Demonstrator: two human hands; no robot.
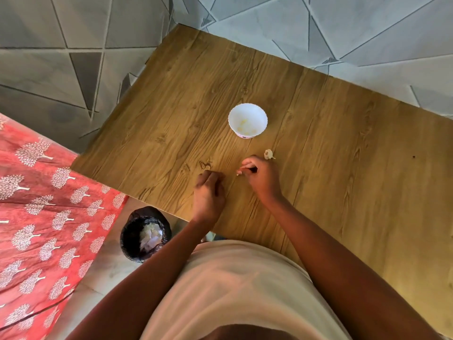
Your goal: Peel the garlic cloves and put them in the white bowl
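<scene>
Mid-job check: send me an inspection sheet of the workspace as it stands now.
Surface: wooden table, mostly bare.
Job's things: white bowl upright, pale peeled cloves inside; garlic piece on the table, just beyond the right hand.
Clutter: nothing seen on the table.
Hands: left hand curled, fingertips on the table, contents hidden; right hand pinching a small pale piece, likely a clove.
Cables: nothing seen.
Surroundings: black-lined bin on the floor below the table's near-left edge, pale scraps inside; red patterned cloth to the left; grey patterned tiles beyond.
</scene>
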